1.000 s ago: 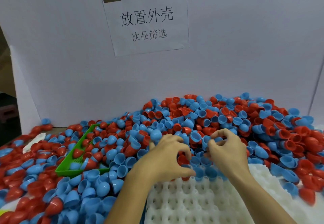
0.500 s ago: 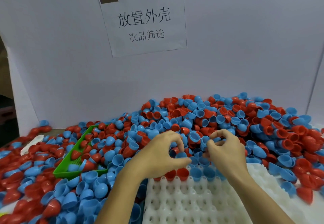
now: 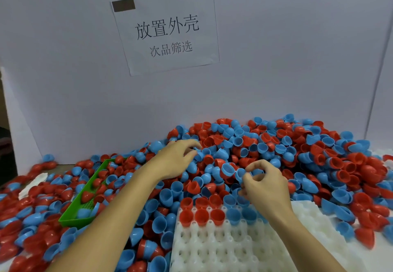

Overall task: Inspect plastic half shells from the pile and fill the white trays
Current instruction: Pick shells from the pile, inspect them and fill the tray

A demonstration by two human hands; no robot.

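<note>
At the near edge of the tabletop the white tray (image 3: 229, 248) lies with only its far row filled, red half shells (image 3: 201, 216) to the left and blue ones (image 3: 234, 215) to the right, each sitting mouth-up, probably so the insides can be checked. Just beyond that row the right hand (image 3: 264, 186) pinches a blue shell (image 3: 241, 175) in its curled fingertips, seemingly for inspection. Farther in, the left hand (image 3: 176, 159) reaches with loosely curled, empty fingers onto the pile (image 3: 297, 148) heaped against the far edge.
</note>
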